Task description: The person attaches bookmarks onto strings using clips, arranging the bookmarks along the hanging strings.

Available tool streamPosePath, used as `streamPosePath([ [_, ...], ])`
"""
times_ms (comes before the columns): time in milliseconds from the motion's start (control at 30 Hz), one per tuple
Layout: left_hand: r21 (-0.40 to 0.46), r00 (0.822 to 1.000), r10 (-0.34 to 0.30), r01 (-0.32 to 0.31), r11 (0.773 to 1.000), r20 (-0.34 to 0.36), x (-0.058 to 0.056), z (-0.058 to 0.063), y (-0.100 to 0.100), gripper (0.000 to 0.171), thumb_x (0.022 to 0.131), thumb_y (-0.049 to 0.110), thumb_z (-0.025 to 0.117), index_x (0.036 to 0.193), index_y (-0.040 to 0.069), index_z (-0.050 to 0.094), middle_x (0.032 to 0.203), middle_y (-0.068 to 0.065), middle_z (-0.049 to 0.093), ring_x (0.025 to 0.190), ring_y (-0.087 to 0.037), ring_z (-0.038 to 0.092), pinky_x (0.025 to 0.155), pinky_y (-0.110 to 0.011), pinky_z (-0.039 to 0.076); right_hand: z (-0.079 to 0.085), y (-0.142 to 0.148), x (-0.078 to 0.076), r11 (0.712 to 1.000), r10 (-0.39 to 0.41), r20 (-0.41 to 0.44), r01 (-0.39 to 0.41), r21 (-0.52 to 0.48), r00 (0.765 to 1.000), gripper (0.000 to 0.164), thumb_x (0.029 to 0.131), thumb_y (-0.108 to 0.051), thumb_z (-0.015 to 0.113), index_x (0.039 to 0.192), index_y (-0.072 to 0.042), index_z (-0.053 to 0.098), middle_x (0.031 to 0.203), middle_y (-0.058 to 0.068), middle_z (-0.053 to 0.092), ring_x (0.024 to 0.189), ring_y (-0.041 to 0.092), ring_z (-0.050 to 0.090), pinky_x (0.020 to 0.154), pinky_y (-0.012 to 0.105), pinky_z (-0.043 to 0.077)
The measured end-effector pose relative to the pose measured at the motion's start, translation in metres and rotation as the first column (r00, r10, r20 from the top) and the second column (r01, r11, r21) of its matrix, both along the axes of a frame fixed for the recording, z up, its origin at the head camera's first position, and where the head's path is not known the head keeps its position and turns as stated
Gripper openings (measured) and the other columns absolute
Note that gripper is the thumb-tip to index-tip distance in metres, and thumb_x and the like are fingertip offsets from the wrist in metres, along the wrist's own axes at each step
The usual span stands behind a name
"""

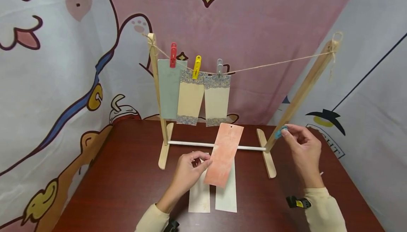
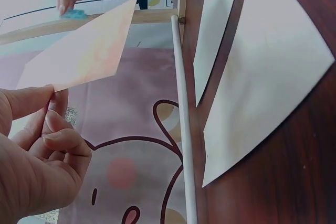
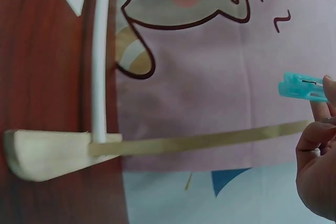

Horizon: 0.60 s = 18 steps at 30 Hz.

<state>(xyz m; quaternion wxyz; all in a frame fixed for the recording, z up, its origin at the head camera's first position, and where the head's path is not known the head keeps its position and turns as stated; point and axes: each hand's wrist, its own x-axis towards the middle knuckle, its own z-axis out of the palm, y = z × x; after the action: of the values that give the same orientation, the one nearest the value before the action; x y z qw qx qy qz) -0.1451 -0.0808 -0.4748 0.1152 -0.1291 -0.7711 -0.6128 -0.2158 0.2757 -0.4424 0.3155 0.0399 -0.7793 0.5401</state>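
My left hand (image 1: 190, 170) pinches an orange-pink paper card (image 1: 225, 154) by its left edge, between thumb and finger. The card has a small hole near its top and is held up in front of the rack's white rod (image 1: 190, 143). To the right, my right hand (image 1: 303, 147) pinches a teal clothespin (image 1: 281, 132) in front of the right post. In the right wrist view the teal clothespin (image 3: 303, 86) sticks out past the fingertips. Two pale cards, one cream (image 1: 199, 200) and one pale green (image 1: 226, 202), lie on the table below the orange card, which partly covers them.
A twine line (image 1: 273, 63) runs between two wooden posts (image 1: 299, 83). From it hang a green card (image 1: 171, 90) under a red clothespin (image 1: 173, 55), and two lace-patterned cards (image 1: 190, 99) under yellow (image 1: 196, 67) and grey (image 1: 219, 68) clothespins. A cartoon-print cloth stands behind.
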Motion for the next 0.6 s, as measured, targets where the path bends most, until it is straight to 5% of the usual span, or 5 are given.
streamPosePath([
  [400,0.054,0.999,0.008,-0.01,0.999,0.033,-0.008,0.005,0.013,0.004,0.095,0.008,0.086,0.096,0.004,0.084,0.076,0.003,0.07,0.063,-0.009,0.05,0.056,-0.02,0.037,0.034,-0.024,-0.01,0.993,0.103,-0.093,-0.108,-0.04,0.99,0.025,0.097,0.001,0.082,0.121,0.007,0.077,0.088,0.0,0.069,0.066,0.01,0.05,0.057,0.019,0.039],
  [600,0.075,0.999,0.027,-0.03,0.997,0.031,-0.014,0.014,0.016,0.002,0.095,0.006,0.085,0.094,0.004,0.084,0.078,0.002,0.071,0.067,-0.011,0.05,0.06,-0.023,0.038,0.057,-0.044,-0.011,0.969,0.195,-0.162,-0.216,-0.119,0.967,0.024,0.096,0.008,0.078,0.119,0.014,0.073,0.089,0.001,0.07,0.065,0.008,0.049,0.056,0.017,0.036],
])
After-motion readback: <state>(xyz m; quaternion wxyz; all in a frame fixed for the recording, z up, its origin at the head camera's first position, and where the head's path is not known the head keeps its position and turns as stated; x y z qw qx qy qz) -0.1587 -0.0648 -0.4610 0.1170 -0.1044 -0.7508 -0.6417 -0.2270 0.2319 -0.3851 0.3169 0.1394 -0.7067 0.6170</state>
